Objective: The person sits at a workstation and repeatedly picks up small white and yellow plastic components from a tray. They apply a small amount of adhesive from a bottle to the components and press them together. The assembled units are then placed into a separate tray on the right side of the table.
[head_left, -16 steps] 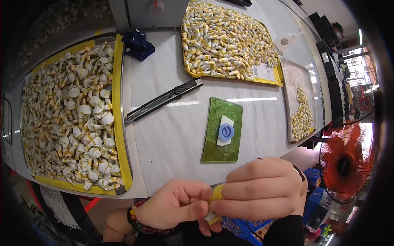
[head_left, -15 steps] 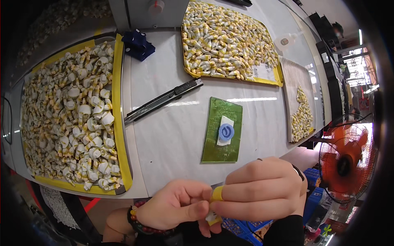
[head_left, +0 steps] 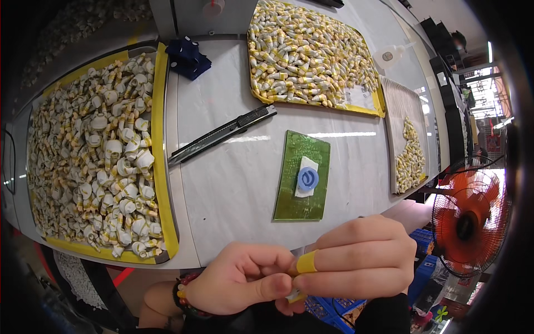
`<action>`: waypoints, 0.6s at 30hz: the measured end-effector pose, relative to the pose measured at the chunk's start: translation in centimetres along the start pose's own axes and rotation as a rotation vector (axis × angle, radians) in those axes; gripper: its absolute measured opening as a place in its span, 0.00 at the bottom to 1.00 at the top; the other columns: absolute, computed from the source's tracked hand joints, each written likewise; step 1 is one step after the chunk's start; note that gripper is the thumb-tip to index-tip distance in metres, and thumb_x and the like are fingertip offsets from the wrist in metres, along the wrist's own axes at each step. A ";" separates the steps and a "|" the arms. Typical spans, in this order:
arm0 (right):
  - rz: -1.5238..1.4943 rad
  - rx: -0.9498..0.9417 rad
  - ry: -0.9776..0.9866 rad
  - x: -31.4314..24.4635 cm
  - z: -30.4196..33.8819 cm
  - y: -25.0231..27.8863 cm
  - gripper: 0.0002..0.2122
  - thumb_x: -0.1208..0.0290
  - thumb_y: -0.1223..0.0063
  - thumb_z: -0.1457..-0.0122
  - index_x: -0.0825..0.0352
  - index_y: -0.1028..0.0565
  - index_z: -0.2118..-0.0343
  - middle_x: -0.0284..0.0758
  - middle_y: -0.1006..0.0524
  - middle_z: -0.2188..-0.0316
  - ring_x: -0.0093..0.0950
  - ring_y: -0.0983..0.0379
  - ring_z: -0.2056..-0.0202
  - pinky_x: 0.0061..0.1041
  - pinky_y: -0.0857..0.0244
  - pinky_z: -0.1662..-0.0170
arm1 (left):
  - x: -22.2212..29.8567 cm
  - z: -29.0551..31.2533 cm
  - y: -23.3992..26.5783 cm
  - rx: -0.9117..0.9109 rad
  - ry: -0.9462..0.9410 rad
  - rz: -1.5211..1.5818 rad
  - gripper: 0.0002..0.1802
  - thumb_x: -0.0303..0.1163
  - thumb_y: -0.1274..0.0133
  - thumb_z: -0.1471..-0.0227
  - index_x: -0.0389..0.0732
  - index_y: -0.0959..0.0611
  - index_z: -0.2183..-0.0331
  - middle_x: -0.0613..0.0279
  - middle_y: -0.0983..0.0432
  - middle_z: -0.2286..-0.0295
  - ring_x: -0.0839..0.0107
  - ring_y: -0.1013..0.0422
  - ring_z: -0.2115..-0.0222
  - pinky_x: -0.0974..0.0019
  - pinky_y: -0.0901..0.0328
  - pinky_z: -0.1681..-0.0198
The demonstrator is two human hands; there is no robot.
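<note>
Yellow tape [head_left: 306,262] is circling a finger of the right hand [head_left: 359,256], which is pinching a small, partly hidden white-and-yellow piece [head_left: 295,295] together with the left hand [head_left: 239,284], at the near edge of the pale grey bench [head_left: 239,195]. Beyond, a green rectangular slab [head_left: 297,209] is bearing a round blue object [head_left: 308,178].

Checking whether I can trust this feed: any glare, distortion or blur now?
All head view: white glare streaks the worktop near the utility knife and green plate; fisheye curves the left tray; picture corners fall dark; left hand and right hand look fairly sharp.
</note>
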State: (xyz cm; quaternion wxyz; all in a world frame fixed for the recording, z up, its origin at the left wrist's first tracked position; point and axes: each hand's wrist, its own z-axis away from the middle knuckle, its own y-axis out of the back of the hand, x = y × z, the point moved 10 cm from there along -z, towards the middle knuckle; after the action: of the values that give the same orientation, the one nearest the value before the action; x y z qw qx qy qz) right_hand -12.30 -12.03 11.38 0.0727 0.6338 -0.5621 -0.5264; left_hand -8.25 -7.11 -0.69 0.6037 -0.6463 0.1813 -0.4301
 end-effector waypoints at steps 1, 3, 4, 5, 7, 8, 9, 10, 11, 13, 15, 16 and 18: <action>0.007 0.015 -0.045 0.0 0.0 0.1 0.06 0.76 0.41 0.59 0.69 0.20 0.74 0.36 0.21 0.75 0.26 0.26 0.77 0.18 0.31 0.74 | 0.5 0.0 0.2 0.033 -0.044 -0.049 0.16 0.34 0.49 0.44 0.31 0.27 0.59 0.61 0.24 0.69 0.78 0.27 0.66 0.75 0.32 0.63; 0.002 0.055 -0.058 0.1 0.2 0.4 0.06 0.76 0.41 0.58 0.69 0.21 0.74 0.37 0.21 0.75 0.27 0.25 0.76 0.18 0.30 0.74 | 1.5 0.4 0.7 0.107 -0.189 -0.243 0.15 0.31 0.46 0.46 0.31 0.26 0.59 0.61 0.24 0.68 0.78 0.28 0.66 0.75 0.32 0.63; -0.010 0.081 -0.029 0.3 0.6 0.3 0.06 0.76 0.41 0.58 0.69 0.21 0.74 0.37 0.21 0.74 0.27 0.25 0.76 0.18 0.30 0.74 | 2.1 0.7 0.9 0.143 -0.260 -0.340 0.15 0.29 0.45 0.47 0.30 0.26 0.60 0.61 0.24 0.68 0.78 0.28 0.66 0.75 0.33 0.62; -0.021 0.106 0.000 0.3 0.8 0.4 0.06 0.76 0.41 0.58 0.70 0.21 0.74 0.38 0.21 0.74 0.28 0.25 0.76 0.18 0.30 0.73 | 2.4 0.7 0.9 0.165 -0.283 -0.379 0.15 0.28 0.43 0.49 0.31 0.25 0.60 0.61 0.24 0.69 0.78 0.27 0.66 0.74 0.33 0.63; 0.014 0.031 -0.046 -0.2 0.7 0.3 0.06 0.77 0.42 0.57 0.70 0.21 0.73 0.38 0.21 0.73 0.29 0.24 0.74 0.19 0.30 0.72 | 2.9 0.9 1.0 0.212 -0.333 -0.457 0.16 0.28 0.40 0.52 0.31 0.24 0.62 0.61 0.23 0.69 0.78 0.27 0.68 0.74 0.33 0.63; 0.031 -0.008 -0.068 -0.2 0.7 0.2 0.06 0.77 0.42 0.57 0.70 0.21 0.73 0.39 0.21 0.72 0.29 0.24 0.73 0.20 0.29 0.72 | 3.2 1.0 0.9 0.218 -0.353 -0.513 0.16 0.28 0.39 0.53 0.31 0.23 0.63 0.61 0.23 0.71 0.77 0.26 0.69 0.75 0.32 0.64; 0.015 -0.032 -0.045 -0.4 0.8 0.1 0.07 0.77 0.42 0.56 0.71 0.22 0.72 0.39 0.21 0.72 0.30 0.24 0.72 0.21 0.29 0.71 | 3.7 1.1 0.7 0.224 -0.373 -0.570 0.16 0.28 0.38 0.54 0.32 0.22 0.64 0.60 0.23 0.72 0.77 0.26 0.70 0.75 0.32 0.65; 0.002 -0.056 -0.024 -0.5 0.9 0.1 0.07 0.78 0.43 0.56 0.71 0.22 0.72 0.39 0.22 0.71 0.31 0.25 0.71 0.22 0.29 0.70 | 4.0 1.0 0.5 0.226 -0.392 -0.626 0.15 0.28 0.37 0.55 0.32 0.22 0.65 0.60 0.22 0.73 0.77 0.25 0.71 0.75 0.32 0.66; -0.011 -0.080 -0.003 -0.7 1.0 0.0 0.07 0.78 0.43 0.56 0.71 0.22 0.71 0.40 0.22 0.70 0.31 0.25 0.70 0.22 0.28 0.70 | 4.1 1.0 0.5 0.219 -0.399 -0.660 0.15 0.28 0.36 0.56 0.33 0.21 0.65 0.60 0.22 0.74 0.77 0.25 0.72 0.75 0.32 0.67; -0.024 -0.059 0.016 -0.9 1.2 0.0 0.08 0.79 0.43 0.56 0.72 0.22 0.71 0.40 0.22 0.70 0.32 0.25 0.70 0.23 0.28 0.69 | 4.2 0.9 0.4 0.207 -0.411 -0.729 0.15 0.27 0.35 0.59 0.34 0.20 0.67 0.60 0.22 0.75 0.76 0.25 0.74 0.76 0.32 0.69; -0.041 -0.044 0.028 -0.9 1.3 -0.2 0.08 0.80 0.42 0.56 0.72 0.23 0.70 0.41 0.22 0.70 0.32 0.26 0.69 0.24 0.28 0.68 | 4.2 0.9 0.6 0.234 -0.405 -0.716 0.14 0.27 0.35 0.59 0.35 0.20 0.68 0.61 0.22 0.76 0.76 0.24 0.74 0.76 0.32 0.69; -0.036 -0.044 0.025 -1.0 1.4 -0.1 0.08 0.81 0.42 0.57 0.73 0.23 0.70 0.41 0.22 0.69 0.32 0.26 0.69 0.24 0.28 0.67 | 4.1 0.5 0.5 0.232 -0.404 -0.705 0.13 0.26 0.35 0.59 0.35 0.19 0.68 0.61 0.22 0.76 0.75 0.24 0.75 0.76 0.32 0.69; -0.029 -0.037 0.029 -1.1 1.6 0.0 0.08 0.81 0.42 0.57 0.73 0.23 0.70 0.41 0.23 0.69 0.32 0.26 0.69 0.24 0.28 0.66 | 3.9 0.4 0.6 0.242 -0.368 -0.708 0.13 0.26 0.35 0.60 0.35 0.19 0.69 0.61 0.21 0.76 0.75 0.24 0.74 0.76 0.32 0.70</action>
State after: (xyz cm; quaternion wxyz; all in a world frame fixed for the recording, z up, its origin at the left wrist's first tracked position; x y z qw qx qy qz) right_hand -13.29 -10.38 11.33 0.0848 0.6479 -0.5419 -0.5286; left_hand -5.53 -9.91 0.10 0.5123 -0.6594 -0.2149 -0.5065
